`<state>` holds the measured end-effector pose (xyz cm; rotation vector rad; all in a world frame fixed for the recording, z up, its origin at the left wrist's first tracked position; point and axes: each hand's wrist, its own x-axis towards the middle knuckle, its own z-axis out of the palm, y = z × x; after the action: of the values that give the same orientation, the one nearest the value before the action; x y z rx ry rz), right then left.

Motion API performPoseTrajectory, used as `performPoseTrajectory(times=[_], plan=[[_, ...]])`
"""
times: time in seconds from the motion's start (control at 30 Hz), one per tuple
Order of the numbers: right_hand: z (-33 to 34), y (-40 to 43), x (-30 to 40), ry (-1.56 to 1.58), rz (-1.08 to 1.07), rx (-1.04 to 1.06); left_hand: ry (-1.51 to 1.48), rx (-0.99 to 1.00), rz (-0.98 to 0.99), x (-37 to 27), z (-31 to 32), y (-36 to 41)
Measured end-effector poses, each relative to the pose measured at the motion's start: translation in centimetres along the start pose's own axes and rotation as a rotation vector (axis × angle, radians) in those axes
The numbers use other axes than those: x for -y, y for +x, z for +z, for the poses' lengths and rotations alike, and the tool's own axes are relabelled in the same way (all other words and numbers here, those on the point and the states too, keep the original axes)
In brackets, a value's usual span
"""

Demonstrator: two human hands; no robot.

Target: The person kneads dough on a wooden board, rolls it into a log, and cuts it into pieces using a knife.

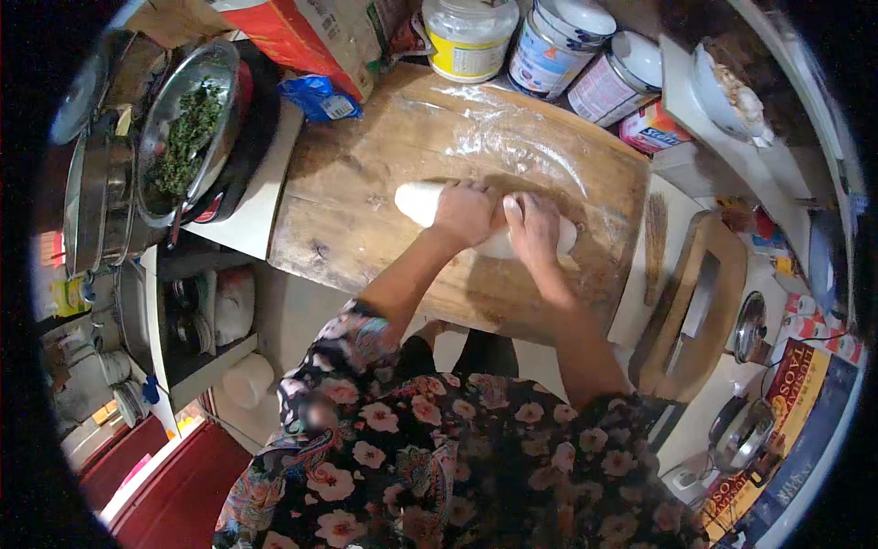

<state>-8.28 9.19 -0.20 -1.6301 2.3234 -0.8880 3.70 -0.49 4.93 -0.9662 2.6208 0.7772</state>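
Observation:
A thick, pale roll of dough (416, 201) lies crosswise on a floured wooden board (343, 226). My left hand (468, 211) is curled over the dough left of its middle, fingers bent over the far side. My right hand (535, 223) grips it further right, its thumb towards the left hand. Only a short gap separates the two hands. Both ends of the roll show beyond them, and the part under my palms is hidden. White flour (514, 141) is smeared over the board's far half.
A metal bowl of chopped greens (188, 137) stands left of the board. Behind it are a yellow-labelled plastic jar (473, 41), several tins (559, 51) and a blue packet (321, 97). On the right lie a straw brush (656, 247) and a wooden board with a slot (675, 322).

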Motion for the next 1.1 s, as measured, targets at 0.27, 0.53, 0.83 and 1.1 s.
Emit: performPoseTrajectory(times=[0.27,0.53,0.83,1.1], plan=[[-1.4,-7.5,9.2,-0.098,-0.012,-0.108,-0.111,-0.660,0.061,1.6,6.2,-9.3],[1.7,-7.0,6.3,-0.199,-0.209,-0.207,-0.019,-0.823,-0.004,2.4,9.9,-8.1],[1.8,4.4,2.6,-0.048,-0.244,-0.053,-0.026,-0.763,0.057,4.7,3.4,1.2],[4.3,7.9,1.9,-0.198,0.024,-0.071,0.054,-0.823,0.003,5.6,2.4,4.5]])
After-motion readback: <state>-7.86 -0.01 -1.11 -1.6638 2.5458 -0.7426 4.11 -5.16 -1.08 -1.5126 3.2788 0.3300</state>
